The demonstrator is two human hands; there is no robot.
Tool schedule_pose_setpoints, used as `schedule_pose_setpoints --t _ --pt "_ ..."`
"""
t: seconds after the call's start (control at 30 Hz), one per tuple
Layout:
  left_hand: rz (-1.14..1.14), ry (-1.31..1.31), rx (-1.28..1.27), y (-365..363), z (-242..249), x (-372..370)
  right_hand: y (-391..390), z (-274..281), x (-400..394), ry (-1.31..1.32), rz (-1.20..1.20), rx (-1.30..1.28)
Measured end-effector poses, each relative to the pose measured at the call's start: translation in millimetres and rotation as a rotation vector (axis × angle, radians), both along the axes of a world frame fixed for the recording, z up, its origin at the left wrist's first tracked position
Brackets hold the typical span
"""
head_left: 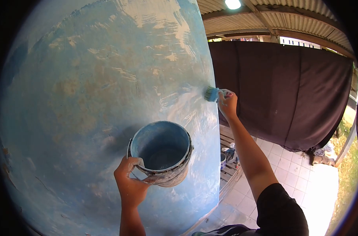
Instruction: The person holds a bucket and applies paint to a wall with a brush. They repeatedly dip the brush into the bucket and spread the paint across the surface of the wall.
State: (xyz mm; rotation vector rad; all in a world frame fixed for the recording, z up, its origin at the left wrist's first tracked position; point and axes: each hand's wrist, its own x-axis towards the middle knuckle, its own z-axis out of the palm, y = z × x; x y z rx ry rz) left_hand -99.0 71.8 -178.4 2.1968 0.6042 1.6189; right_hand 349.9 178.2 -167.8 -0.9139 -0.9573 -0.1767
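Note:
A blue-painted wall (88,86), worn and patchy, fills the left and middle of the head view. My left hand (128,179) grips the rim of a paint bucket (163,151) held up close to the wall; blue paint coats its inside and the bottom holds a little. My right hand (227,103) is raised at the wall's right edge, closed on a paintbrush (213,94). The brush's bristles touch the wall's edge, where the paint looks wet and streaked.
A dark cloth (285,90) hangs as a screen to the right under a corrugated roof (273,19) with a lamp (233,4). Below are white floor tiles (289,173), a wooden pallet (228,137) with small containers, and grass (350,165) at far right.

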Motion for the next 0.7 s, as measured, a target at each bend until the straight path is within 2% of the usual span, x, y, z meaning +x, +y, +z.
schedule_pose_setpoints --t 0.03,0.07,0.13,0.2,0.27,0.3,0.37,0.53,0.6,0.67,0.7 --pt "0.006 -0.001 -0.013 -1 -1 -1 -5 6 2 -0.031 -0.191 -0.121" --pt "0.009 -0.005 -0.021 -4 -4 -2 -6 13 -1 -0.034 -0.203 -0.114" --pt "-0.025 -0.014 -0.020 -1 -6 -1 -5 43 -32 -0.214 -0.229 -0.001" --pt "-0.056 -0.019 -0.025 0 -13 1 -30 78 -85 -0.326 -0.165 -0.084" --pt "-0.061 -0.025 -0.011 6 -17 9 -46 100 -124 -0.243 0.192 -0.003" --pt "-0.082 -0.084 -0.025 9 -25 13 -58 109 -136 -0.262 0.186 0.008" --pt "-0.095 -0.104 -0.044 18 -36 20 -72 114 -149 -0.171 0.580 -0.022" --pt "-0.015 -0.140 -0.124 -8 -62 16 -32 15 -100 0.003 0.425 0.005" --pt "0.036 -0.283 -0.257 -22 -70 7 -20 -23 -71 0.022 0.311 0.095" --pt "0.087 -0.312 -0.253 -32 -65 1 -5 -47 -41 0.074 0.228 0.095" --pt "0.124 -0.341 -0.251 -38 -65 0 -13 -40 -43 0.026 0.014 -0.047"
